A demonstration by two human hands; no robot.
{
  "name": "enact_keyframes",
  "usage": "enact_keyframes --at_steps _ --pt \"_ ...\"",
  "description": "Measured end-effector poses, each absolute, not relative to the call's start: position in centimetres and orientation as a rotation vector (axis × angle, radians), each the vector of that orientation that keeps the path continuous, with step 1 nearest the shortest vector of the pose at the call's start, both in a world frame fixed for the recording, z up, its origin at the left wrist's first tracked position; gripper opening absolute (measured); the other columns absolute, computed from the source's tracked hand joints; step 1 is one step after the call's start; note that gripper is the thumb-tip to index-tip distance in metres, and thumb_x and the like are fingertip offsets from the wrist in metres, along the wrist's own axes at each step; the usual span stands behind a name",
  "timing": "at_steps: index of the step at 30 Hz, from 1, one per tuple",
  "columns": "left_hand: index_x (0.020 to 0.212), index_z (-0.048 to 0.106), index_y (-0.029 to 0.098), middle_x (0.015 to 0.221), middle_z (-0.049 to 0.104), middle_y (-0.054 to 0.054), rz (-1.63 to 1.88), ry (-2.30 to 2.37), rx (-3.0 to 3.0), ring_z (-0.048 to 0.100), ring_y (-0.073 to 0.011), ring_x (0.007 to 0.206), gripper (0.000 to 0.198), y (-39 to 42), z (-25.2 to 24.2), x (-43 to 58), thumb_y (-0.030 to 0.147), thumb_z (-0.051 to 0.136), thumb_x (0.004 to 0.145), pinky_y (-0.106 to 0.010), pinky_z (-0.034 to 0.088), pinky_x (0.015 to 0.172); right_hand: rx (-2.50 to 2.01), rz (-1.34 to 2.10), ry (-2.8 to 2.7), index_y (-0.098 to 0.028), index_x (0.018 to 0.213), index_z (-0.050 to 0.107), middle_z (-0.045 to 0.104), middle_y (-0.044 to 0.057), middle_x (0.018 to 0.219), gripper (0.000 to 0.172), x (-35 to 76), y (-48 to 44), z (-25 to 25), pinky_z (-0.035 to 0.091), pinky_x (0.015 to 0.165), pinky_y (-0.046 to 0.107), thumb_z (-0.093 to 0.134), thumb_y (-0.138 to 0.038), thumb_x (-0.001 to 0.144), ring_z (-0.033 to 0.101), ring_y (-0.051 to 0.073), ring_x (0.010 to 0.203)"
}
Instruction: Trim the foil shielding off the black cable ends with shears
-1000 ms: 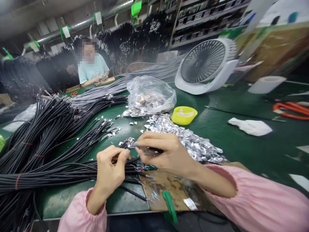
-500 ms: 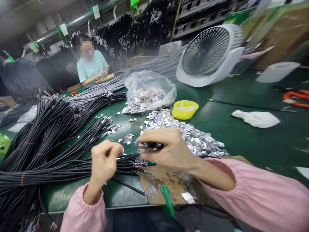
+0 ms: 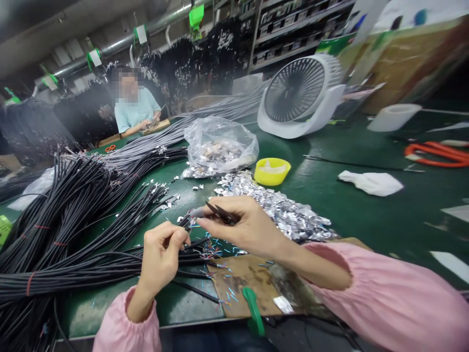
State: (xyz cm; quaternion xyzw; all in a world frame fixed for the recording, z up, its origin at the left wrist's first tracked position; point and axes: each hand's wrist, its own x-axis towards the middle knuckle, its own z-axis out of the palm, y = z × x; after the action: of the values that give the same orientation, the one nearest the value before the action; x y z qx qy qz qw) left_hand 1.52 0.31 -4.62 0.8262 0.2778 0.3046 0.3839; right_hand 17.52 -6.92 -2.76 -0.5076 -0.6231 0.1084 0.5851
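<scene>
My left hand is closed in a pinch on the end of a black cable, whose stripped tip points up and right. Against that tip, the thumb and forefinger of my right hand meet, with a grey cover on the forefinger. Dark-bladed snips lie in the right palm, blades pointing left past the fingers. Below both hands runs a bundle of black cables, its ends showing coloured wires. Under those ends is a brown board with small blue wire bits.
A heap of foil scraps lies beyond my right hand, beside a clear bag and a yellow dish. A white fan stands behind. More tied cables fill the left. A co-worker sits across the table.
My right hand has moved left to meet the cable end at my left hand. The snips' blades now show clearly. The view has shifted slightly right.
</scene>
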Motion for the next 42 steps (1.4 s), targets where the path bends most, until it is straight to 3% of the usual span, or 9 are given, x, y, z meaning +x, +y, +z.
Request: enact_keyframes --at_steps 8,12,18,23,28,42 --pt "0.061 0.06 0.016 0.058 0.051 0.0 0.694 0.693 2.035 0.045 -0.0091 0.053 0.03 0.2 -5.0 1.5 0.03 0.051 0.085 -0.021 0.034 0.048 -1.234 0.495 -1.396 -0.013 0.057 0.057 0.034 -0.006 0.047 0.013 17.5 -7.1 -3.1 0.023 0.038 0.018 0.053 -0.017 0.068 0.028 0.005 0.044" --pt "0.061 0.059 0.016 0.058 0.052 -0.002 0.691 0.651 2.025 0.046 -0.0107 0.054 0.036 0.3 -5.0 1.6 0.036 0.047 0.087 -0.022 0.036 0.048 -1.205 0.468 -1.416 -0.013 0.058 0.059 0.037 -0.006 0.047 0.012 17.4 -7.1 -2.9 0.025 0.038 0.017 0.053 -0.016 0.069 0.03 0.005 0.043" --pt "0.059 0.056 0.015 0.057 0.05 -0.001 0.66 0.698 1.93 0.044 -0.0088 0.052 0.037 0.1 -5.0 1.8 0.038 0.047 0.086 -0.02 0.031 0.045 -1.097 -0.111 -1.66 -0.016 0.072 0.063 0.061 0.002 0.062 0.01 18.0 -7.0 -3.9 0.042 0.047 0.02 0.054 -0.013 0.077 0.053 0.01 0.053" --pt "0.058 0.054 0.014 0.054 0.048 0.001 0.706 0.764 1.896 0.041 -0.008 0.05 0.037 -0.2 -4.5 2.2 0.037 0.046 0.085 -0.019 0.03 0.043 -1.005 -0.403 -1.831 -0.02 0.087 0.063 0.066 0.004 0.068 0.016 18.4 -7.3 -4.8 0.044 0.047 0.022 0.047 -0.016 0.087 0.059 0.012 0.055" --pt "0.058 0.057 0.014 0.054 0.049 0.002 0.828 0.797 1.861 0.041 -0.0071 0.049 0.032 -0.2 -4.4 2.2 0.033 0.051 0.082 -0.018 0.03 0.044 -1.098 -0.235 -1.613 -0.019 0.079 0.062 0.064 0.003 0.064 0.007 17.7 -7.3 -4.4 0.047 0.048 0.022 0.058 -0.015 0.08 0.058 0.012 0.054" --pt "0.064 0.065 0.014 0.059 0.056 0.001 0.878 0.782 1.884 0.048 -0.0072 0.052 0.021 -0.7 -4.9 2.2 0.026 0.057 0.079 -0.017 0.035 0.047 -1.125 -0.125 -1.596 -0.015 0.076 0.064 0.062 0.002 0.06 0.009 17.5 -7.2 -4.0 0.042 0.045 0.02 0.058 -0.009 0.076 0.054 0.009 0.049"
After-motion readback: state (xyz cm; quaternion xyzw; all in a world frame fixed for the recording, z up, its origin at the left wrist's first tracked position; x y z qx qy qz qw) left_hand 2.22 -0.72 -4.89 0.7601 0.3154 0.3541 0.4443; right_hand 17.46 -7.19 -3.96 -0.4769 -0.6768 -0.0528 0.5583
